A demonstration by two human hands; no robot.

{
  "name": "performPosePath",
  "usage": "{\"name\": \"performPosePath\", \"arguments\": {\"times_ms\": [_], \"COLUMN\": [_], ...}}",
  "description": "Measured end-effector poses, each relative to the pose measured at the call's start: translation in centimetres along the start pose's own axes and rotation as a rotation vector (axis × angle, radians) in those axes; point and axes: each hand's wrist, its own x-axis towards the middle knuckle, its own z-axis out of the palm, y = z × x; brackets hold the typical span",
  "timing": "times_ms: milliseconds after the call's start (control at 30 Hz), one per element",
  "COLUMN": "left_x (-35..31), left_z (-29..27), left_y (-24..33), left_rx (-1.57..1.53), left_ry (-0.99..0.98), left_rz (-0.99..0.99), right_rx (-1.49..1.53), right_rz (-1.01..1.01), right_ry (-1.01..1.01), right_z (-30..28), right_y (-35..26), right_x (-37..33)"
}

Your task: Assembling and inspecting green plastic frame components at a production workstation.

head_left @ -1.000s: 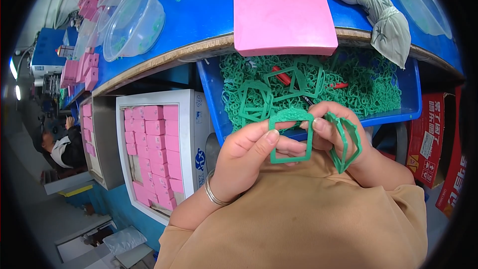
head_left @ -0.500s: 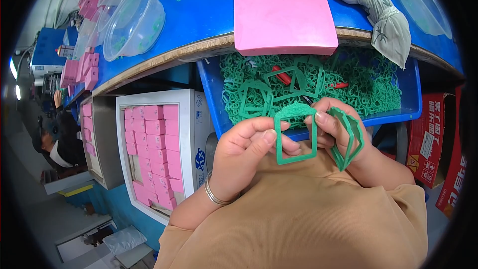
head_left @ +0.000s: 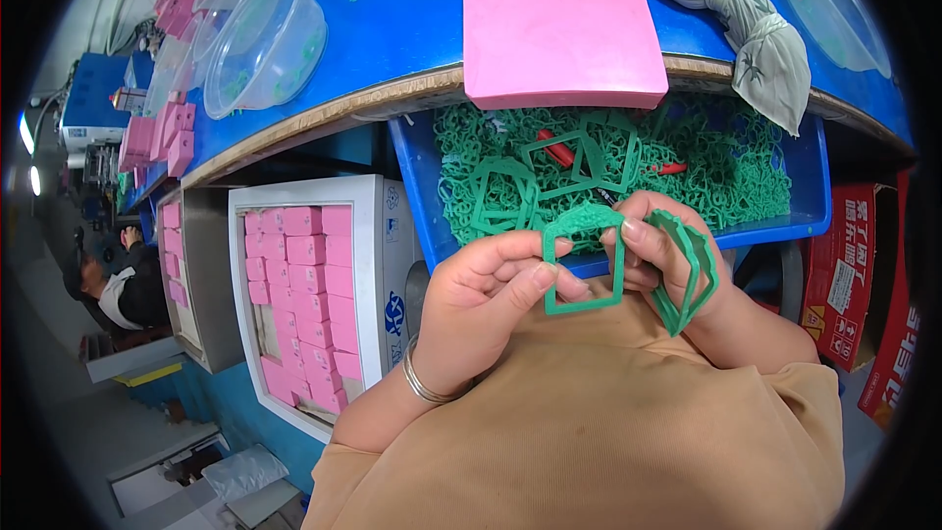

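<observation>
Between my two hands is a green rectangular frame with an arched, patterned top. My left hand pinches its left side with thumb and fingers. On the other side, my right hand grips the frame's upper right edge, and several more green frames hang stacked from the same hand. Just beyond my hands, a blue bin holds a heap of green stringy scraps. More green frames lie on the scraps, along with a red-handled tool, partly covered.
A pink block rests on the blue table at its edge, with a tied grey cloth bag to its right. Clear plastic bowls stand left. A white box holds pink blocks. A person is far left.
The held frame has tilted, its lower edge rising slightly. My hands stay nearly in place. At far left, the other person's arm has lowered.
</observation>
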Motion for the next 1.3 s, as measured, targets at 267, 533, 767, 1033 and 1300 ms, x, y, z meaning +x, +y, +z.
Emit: {"name": "performPosePath", "arguments": {"times_ms": [267, 533, 767, 1033, 1300], "left_x": [-0.1, 0.0, 0.4, 0.6, 0.1], "left_z": [0.0, 0.2, -0.3, -0.5, 0.3], "left_y": [0.3, 0.2, 0.4, 1.5, 1.0], "left_rx": [0.131, 0.035, 0.687, 1.156, 1.544], "left_ry": [0.05, 0.03, 0.103, 0.045, 0.135], "left_rz": [0.016, -0.015, 0.436, 0.798, 1.034], "right_rx": [-0.044, -0.053, -0.099, 0.016, -0.038], "right_rz": [-0.062, -0.052, -0.145, -0.129, -0.058], "right_ry": [-0.027, -0.024, -0.066, 0.024, -0.095], "right_z": [0.3, 0.1, 0.3, 0.7, 0.1], "right_y": [0.1, 0.1, 0.1, 0.2, 0.2], "right_x": [-0.1, -0.1, -0.2, -0.1, -0.2]}}
